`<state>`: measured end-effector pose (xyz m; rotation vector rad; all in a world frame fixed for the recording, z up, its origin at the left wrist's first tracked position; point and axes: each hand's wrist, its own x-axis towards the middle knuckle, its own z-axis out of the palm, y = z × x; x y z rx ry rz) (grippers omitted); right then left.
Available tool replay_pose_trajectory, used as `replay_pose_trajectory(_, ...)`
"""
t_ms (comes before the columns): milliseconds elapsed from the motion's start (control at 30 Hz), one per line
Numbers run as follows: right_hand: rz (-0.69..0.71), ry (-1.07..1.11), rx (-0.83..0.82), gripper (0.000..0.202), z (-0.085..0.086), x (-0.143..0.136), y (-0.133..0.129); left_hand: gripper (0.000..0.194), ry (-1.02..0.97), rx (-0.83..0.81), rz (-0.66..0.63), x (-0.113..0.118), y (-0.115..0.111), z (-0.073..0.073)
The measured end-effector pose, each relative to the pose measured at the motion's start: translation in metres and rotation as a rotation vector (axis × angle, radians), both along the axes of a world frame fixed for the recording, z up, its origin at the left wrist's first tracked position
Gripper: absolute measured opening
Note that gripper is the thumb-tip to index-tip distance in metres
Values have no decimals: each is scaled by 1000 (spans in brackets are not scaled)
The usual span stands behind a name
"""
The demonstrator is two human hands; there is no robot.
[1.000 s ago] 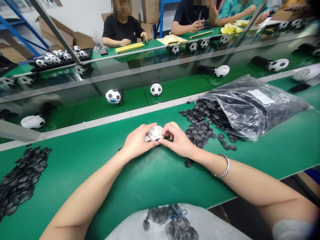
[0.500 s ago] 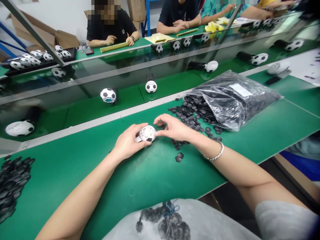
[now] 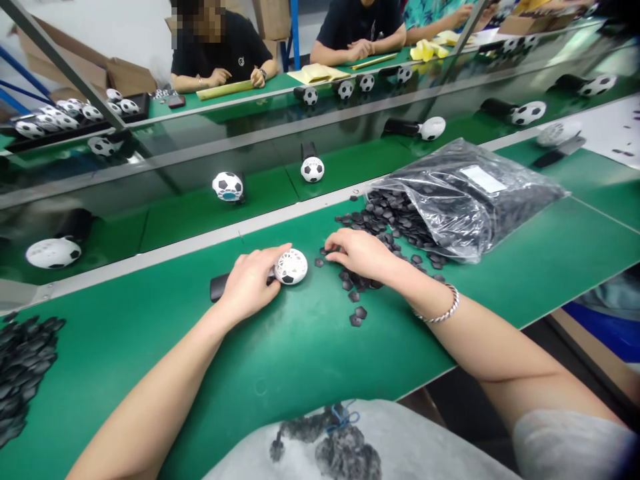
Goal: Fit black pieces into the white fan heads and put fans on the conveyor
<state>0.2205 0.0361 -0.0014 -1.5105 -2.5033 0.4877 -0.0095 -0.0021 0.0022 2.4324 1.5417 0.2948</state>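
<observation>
My left hand (image 3: 253,283) is wrapped round a football-shaped gadget with a black handle (image 3: 219,287). Its white ball head (image 3: 291,267) points right and shows openwork on top and a black patch low on the front. To the right, my right hand (image 3: 361,255) is bent down at the near-left edge of a heap of small black pentagon pieces (image 3: 387,223). Its thumb and forefinger close round one dark pentagon piece (image 3: 323,251), partly hidden by the fingertips. Another loose pentagon piece (image 3: 319,263) lies just below them.
A clear plastic bag (image 3: 465,200) spills the black pieces. A second black pile (image 3: 25,373) lies at the left. Beyond the metal rail, a green conveyor (image 3: 265,180) carries several football gadgets (image 3: 313,169). Across it sit co-workers (image 3: 220,50), with a black tray (image 3: 135,115) of balls at the left.
My right hand has moved right, away from the ball head to the black pieces. My left hand has shifted slightly left with the gadget, baring its handle. Gadgets on the conveyor have moved right.
</observation>
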Motion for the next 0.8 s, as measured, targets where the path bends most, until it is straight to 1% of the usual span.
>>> replay_pose_trajectory(67,73,13,52,16,0,-3,-3,63,-8,-13,-4,-2,0,1)
replay_pose_trajectory(167,205,-83,131,14,-5,-13,-8,63,-8,7,0,-5,1,2)
replay_pose_trajectory(233,239,-176,176,14,-10,-19,-10,62,7,27,11,-5,2,2)
replay_pose_trajectory(300,231,-202,195,16,-14,-20,-9,61,16,37,12,-5,3,1)
replay_pose_trajectory(367,193,-89,166,18,-14,-17,-8,61,8,45,-8,-5,4,-1)
replay_pose_trajectory(433,149,139,92,19,-11,-13,-7,62,-13,63,-42,-5,5,-3)
replay_pose_trajectory(467,144,255,62,17,-9,-11,-7,62,-25,73,-58,-6,5,-4)
replay_pose_trajectory(533,181,426,37,12,-4,-9,-9,61,-48,87,-76,-8,6,-6)
replay_pose_trajectory(633,253,522,48,17,0,-12,-13,61,-63,91,-75,-10,7,-8)
replay_pose_trajectory(700,235,561,20,17,0,-14,-15,61,-68,88,-71,-10,6,-9)
replay_pose_trajectory(800,236,597,6,9,-2,-17,-18,61,-79,84,-77,-7,5,-10)
